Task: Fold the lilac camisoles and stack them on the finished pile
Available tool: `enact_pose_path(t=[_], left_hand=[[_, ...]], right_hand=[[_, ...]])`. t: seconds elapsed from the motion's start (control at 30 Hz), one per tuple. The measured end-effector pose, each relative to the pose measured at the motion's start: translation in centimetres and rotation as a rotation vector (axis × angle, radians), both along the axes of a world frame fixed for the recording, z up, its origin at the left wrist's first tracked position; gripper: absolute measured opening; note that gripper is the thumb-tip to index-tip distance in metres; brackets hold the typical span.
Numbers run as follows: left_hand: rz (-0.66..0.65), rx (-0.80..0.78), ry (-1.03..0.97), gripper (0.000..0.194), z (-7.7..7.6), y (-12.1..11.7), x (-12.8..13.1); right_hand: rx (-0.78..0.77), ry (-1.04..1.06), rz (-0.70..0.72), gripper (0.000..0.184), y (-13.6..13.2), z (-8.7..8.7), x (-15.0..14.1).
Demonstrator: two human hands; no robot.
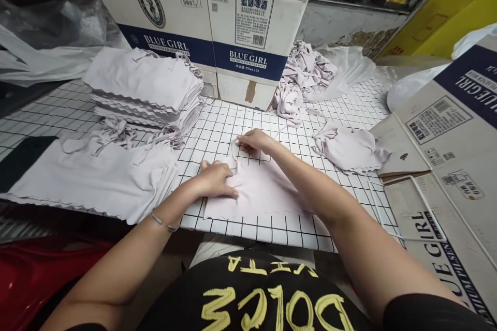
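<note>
A pale pink cloth piece [260,194] lies flat on the white grid-patterned table [217,134] in front of me. My left hand [215,180] rests palm down on its left part, fingers pressing the fabric. My right hand [254,140] reaches to the cloth's far edge and pinches its thin tie strap [236,152] between fingertips. A loose crumpled pink piece [349,147] lies to the right of my right arm.
Two stacks of folded pink pieces stand at left, a tall stack [143,88] behind a lower stack [97,176]. Blue Girl cartons [217,15] stand at the back, a crumpled cloth heap [303,77] beside them. Flattened cartons [446,165] and a white wire hanger [407,212] lie at right.
</note>
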State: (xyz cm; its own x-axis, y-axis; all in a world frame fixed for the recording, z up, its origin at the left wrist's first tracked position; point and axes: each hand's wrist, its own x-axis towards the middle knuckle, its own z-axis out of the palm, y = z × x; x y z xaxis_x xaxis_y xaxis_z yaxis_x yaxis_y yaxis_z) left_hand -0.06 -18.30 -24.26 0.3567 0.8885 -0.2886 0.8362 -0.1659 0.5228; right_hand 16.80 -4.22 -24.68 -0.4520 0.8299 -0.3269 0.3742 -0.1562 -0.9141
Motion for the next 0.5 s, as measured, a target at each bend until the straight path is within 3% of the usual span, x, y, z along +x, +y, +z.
enact_pose_path(t=[0.1,0.13,0.23,0.3,0.4,0.47,0.5], left_hand=[[0.032,0.007,0.039,0.036,0.3,-1.7,-2.4],[0.057,0.001,0.074,0.035,0.3,-2.3,-3.1],[0.204,0.149,0.214,0.044,0.3,-4.0,-3.0],[0.189,0.328,0.202,0.058,0.2,-5.1,-0.9],[-0.223,0.375,0.012,0.071,-0.6,-6.3,4.3],[-0.492,0.299,-0.08,0.076,-1.5,-6.5,7.7],[-0.573,0.262,-0.101,0.078,-2.0,-6.4,9.0]], right_hand=[[0.528,-0.171,-0.05,0.026,-4.2,-0.1,4.1],[0.677,-0.221,0.004,0.022,-6.4,-0.4,6.1],[0.852,-0.403,0.118,0.034,-13.2,-2.0,11.5],[0.86,-0.447,0.106,0.036,-15.8,-2.9,13.5],[0.83,-0.442,-0.17,0.024,-14.1,-3.5,13.7],[0.75,-0.457,-0.34,0.023,-9.9,-3.3,12.8],[0.686,-0.47,-0.35,0.024,-7.5,-3.1,12.3]])
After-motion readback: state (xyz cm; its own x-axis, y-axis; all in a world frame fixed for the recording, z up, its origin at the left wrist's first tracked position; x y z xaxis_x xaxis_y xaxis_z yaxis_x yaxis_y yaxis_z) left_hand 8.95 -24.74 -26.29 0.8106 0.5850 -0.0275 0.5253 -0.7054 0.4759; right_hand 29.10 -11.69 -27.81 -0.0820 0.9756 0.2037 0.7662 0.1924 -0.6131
